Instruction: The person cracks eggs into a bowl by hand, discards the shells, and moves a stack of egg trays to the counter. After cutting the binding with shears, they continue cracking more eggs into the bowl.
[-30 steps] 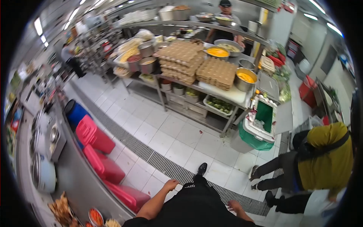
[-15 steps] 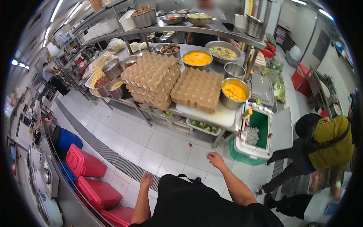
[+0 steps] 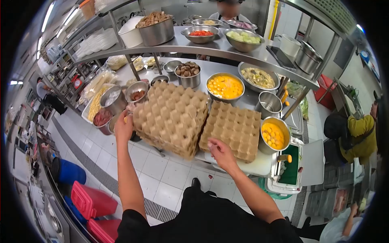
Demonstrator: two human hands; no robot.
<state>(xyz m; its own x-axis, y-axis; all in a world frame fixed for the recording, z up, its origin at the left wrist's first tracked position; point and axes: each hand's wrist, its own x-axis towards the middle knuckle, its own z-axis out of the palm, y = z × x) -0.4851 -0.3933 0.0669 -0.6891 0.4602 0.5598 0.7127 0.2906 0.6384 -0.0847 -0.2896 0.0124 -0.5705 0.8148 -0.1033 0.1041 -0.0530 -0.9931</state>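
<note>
A tall stack of brown cardboard egg trays (image 3: pixel 172 115) stands at the front of the steel table. My left hand (image 3: pixel 122 128) is at its left edge, fingers raised and partly open; whether they touch the cardboard I cannot make out. To the right is a lower stack of egg trays (image 3: pixel 233 129). My right hand (image 3: pixel 222 154) hovers by that stack's front left corner, fingers loosely bent with nothing visible in them. Beyond the stacks sits a bowl of egg yolks (image 3: pixel 225 86). A steel pot of yolks (image 3: pixel 274 135) is right of the lower stack.
A cooler with a green inside (image 3: pixel 291 166) stands open at the table's right end. Above runs a steel shelf (image 3: pixel 178 45) with bowls of cut vegetables. Red bins (image 3: pixel 94 201) line the left. A person (image 3: pixel 229 14) is behind the shelf; another in a yellow-green top (image 3: pixel 360 133) is right.
I am closer to the table. Both hands have gone from over the floor up to the egg trays, the left one to the tall stack, the right one to the low stack.
</note>
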